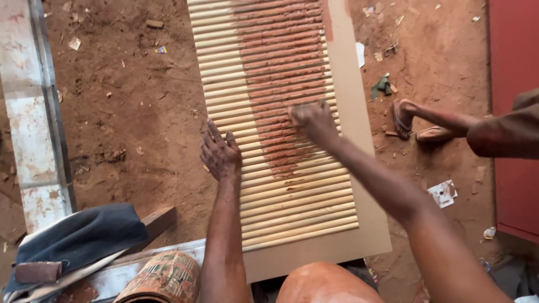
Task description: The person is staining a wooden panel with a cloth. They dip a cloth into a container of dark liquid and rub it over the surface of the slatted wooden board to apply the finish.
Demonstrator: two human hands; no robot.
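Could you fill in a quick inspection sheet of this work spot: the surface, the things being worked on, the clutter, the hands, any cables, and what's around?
Surface: reddish dirt ground, scuffed and dusty.
Job's things: flat board carrying a row of pale round slats; a reddish-brown smear covers the slats' middle.
Clutter: paper scraps, a green scrap, small debris.
Hands: left hand flat on the slats' edge; right hand closed, blurred, on the smear; what it holds cannot be told.
Cables: nothing seen.
Surroundings: another person's sandalled feet, red panel, dark cloth, patterned roll.
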